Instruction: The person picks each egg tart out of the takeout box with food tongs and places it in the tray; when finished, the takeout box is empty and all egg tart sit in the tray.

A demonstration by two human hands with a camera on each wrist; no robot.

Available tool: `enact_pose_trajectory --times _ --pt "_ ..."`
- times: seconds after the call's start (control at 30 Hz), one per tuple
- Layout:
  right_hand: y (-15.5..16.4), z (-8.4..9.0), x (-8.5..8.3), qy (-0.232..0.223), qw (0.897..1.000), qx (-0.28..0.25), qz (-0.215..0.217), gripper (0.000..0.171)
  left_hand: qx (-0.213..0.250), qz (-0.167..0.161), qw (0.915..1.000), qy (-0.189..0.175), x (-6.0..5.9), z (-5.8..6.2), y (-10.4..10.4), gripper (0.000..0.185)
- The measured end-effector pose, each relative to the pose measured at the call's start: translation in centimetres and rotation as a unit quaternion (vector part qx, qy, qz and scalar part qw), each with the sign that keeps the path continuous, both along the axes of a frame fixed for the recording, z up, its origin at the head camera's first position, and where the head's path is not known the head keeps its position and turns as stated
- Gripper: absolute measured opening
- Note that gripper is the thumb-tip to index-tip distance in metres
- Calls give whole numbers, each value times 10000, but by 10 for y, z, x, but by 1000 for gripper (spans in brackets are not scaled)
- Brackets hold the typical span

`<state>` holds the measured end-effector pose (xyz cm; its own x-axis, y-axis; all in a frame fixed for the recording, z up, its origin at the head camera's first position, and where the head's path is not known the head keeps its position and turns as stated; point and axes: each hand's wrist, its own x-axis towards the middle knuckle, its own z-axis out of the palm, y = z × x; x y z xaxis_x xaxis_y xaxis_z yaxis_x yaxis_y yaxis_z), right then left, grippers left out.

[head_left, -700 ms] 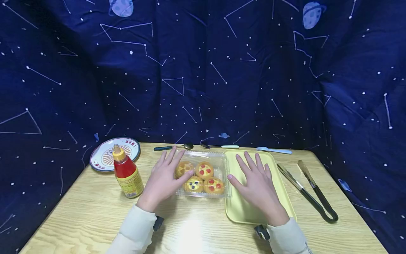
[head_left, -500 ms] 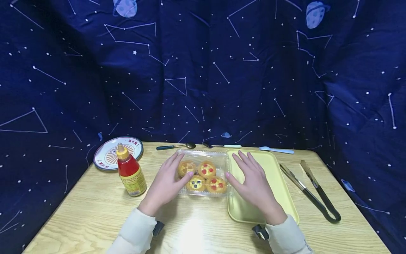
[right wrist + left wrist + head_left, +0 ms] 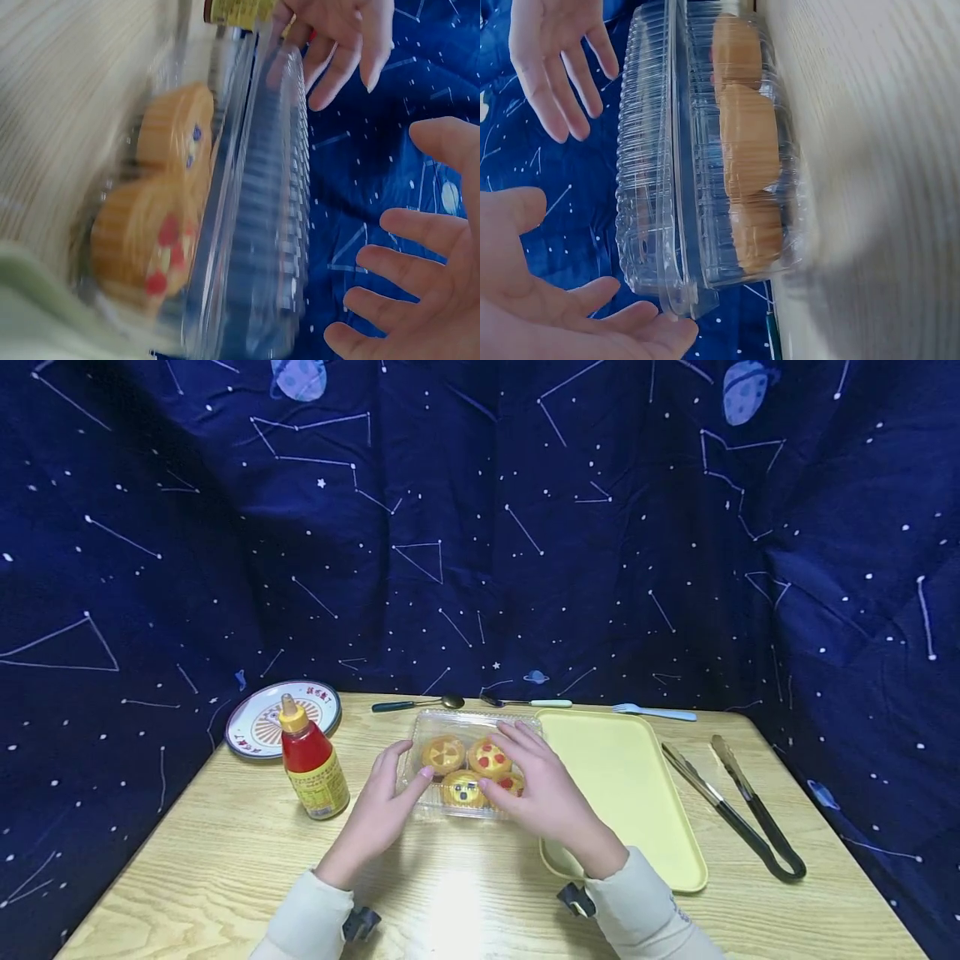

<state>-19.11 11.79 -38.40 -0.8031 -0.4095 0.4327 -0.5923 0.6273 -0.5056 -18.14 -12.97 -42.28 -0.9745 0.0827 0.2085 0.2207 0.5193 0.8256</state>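
A clear plastic clamshell box (image 3: pixel 472 720) with a closed lid stands on the table, holding several small egg tarts (image 3: pixel 444 755) with yellow, red and dark toppings. My left hand (image 3: pixel 378 810) is at the box's left end, its fingers spread; in the left wrist view a fingertip (image 3: pixel 676 330) meets the corner of the box's rim. Over the right part of the box hovers my right hand (image 3: pixel 551 793), fingers loosely extended and hiding part of one tart. The right wrist view shows that hand (image 3: pixel 435 277) apart from the lid, with nothing in it.
A pale yellow tray (image 3: pixel 637 793) lies right of the box, then black-handled tongs (image 3: pixel 742 810). On the left stand a red sauce bottle (image 3: pixel 315 768) and a plate (image 3: pixel 251 714). Along the back lie a spoon (image 3: pixel 420 703), a white-handled utensil (image 3: pixel 525 702) and a blue fork (image 3: pixel 652 712).
My right hand has moved left from above the tray to over the box. The left hand has drawn slightly left and nearer, off the tarts. The box appears to stay in place.
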Motion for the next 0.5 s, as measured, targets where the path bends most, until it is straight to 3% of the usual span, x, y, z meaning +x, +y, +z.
enact_pose_trajectory --times 0.2,0.33,0.5 --pt "-23 -3 -5 143 9987 445 225 61 807 58 9952 -557 3 -5 -6 64" --pt "-38 -8 -8 348 9953 859 299 60 1715 104 9780 -1180 9 -8 -7 59" --pt "-53 -12 -7 448 9900 1290 351 60 2306 361 9582 -1653 16 -15 -7 56"
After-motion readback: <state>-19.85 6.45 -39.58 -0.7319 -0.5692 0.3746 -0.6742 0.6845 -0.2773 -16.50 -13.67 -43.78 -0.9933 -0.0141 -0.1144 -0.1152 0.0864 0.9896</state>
